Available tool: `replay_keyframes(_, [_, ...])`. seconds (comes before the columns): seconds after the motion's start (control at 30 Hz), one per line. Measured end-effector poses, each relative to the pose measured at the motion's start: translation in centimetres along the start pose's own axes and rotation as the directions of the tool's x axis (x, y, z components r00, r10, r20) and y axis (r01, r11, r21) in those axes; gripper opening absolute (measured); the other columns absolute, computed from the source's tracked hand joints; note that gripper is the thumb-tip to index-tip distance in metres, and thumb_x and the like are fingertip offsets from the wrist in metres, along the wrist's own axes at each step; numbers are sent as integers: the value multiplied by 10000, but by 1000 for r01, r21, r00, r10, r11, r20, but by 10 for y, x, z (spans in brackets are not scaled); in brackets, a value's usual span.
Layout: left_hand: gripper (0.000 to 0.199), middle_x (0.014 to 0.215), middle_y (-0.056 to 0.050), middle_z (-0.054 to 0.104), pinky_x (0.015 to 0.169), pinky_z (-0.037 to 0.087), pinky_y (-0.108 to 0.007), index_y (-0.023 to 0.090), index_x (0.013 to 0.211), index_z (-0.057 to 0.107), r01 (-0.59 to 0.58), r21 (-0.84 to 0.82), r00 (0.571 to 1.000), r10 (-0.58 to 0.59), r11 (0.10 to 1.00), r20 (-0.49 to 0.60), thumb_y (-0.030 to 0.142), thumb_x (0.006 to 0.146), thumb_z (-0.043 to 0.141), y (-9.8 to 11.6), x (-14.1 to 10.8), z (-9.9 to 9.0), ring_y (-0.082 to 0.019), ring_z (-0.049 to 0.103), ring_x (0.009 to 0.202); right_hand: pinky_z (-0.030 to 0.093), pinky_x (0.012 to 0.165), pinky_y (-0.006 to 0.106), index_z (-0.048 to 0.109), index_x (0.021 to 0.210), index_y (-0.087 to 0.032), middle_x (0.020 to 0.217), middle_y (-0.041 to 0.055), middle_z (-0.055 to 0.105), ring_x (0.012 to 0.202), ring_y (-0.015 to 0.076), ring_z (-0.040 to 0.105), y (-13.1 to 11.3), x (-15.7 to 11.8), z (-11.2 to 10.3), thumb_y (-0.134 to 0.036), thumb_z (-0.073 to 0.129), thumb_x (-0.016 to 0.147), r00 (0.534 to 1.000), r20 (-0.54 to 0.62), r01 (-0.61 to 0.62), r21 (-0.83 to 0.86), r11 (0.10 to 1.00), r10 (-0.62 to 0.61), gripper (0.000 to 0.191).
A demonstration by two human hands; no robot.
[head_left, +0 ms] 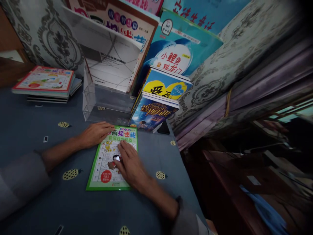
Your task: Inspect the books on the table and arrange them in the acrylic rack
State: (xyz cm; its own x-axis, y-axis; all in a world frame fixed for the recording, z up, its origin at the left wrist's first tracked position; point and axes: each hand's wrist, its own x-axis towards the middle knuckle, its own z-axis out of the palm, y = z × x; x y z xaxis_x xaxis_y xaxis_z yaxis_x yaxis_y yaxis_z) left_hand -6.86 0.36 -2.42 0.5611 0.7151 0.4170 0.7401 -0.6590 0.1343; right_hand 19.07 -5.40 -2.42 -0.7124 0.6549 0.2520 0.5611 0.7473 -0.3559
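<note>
Apply light, even pressure to the green-bordered book [109, 160]: your left hand [96, 134] lies over its upper left corner, your right hand [131, 164] across its right half, both with fingers extended, gripping nothing. Avoid sideways pushing; the glossy-looking cover could slide. Book lies flat on the surface [73, 204], before the clear holder [111, 112]; multicoloured title, red disc [106, 176] below.

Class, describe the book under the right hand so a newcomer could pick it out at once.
On the bluish tablecloth, find the clear plastic rack before the patterned wall. On its near side a slim book lies flat, the left hand at its upper left and the right hand on its cover. Its green border sets it apart from the red-bordered book atop the stack at left.
</note>
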Motion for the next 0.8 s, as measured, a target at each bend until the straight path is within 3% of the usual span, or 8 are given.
replay_keyframes(0.17, [359, 1238, -95, 740, 993, 553, -418, 190, 1248, 679, -3, 4, 1000, 3, 1000, 10, 165, 987, 435, 1, 1, -1, -218, 682, 1107, 368, 1210, 557, 505, 1466, -32, 1541, 244, 482, 1467, 335, 422, 36, 20, -7, -347, 491, 1030, 994, -41, -98, -11, 995, 98, 538])
replay_keyframes(0.37, [365, 1234, -104, 741, 979, 560, -399, 158, 1254, 670, -18, 58, 1000, 17, 998, 19, 177, 1012, 398, 1, 1, -1, -216, 685, 1096, 437, 1157, 525, 573, 1414, -88, 1418, 201, 593, 1337, 323, 539, 68, 33, -12, -328, 464, 1028, 976, -134, -173, -15, 985, 170, 467])
replay_keyframes(0.5, [375, 1277, -79, 726, 1009, 543, -392, 201, 1279, 665, 27, 27, 998, -29, 999, 53, 189, 1009, 406, 1, 0, 1, -207, 669, 1134, 441, 1151, 524, 573, 1410, -61, 1422, 209, 589, 1323, 333, 544, 77, 30, -12, -330, 443, 1031, 971, -125, -210, -19, 978, 206, 482])
replay_keyframes(0.8, [383, 1282, -85, 722, 991, 553, -408, 199, 1280, 664, 39, 2, 997, -39, 999, 66, 210, 1017, 386, 2, 1, -1, -222, 664, 1149, 433, 1152, 494, 553, 1447, -136, 1452, 165, 574, 1336, 305, 538, 79, 29, -10, -310, 455, 1024, 971, -118, -214, -27, 976, 209, 468])
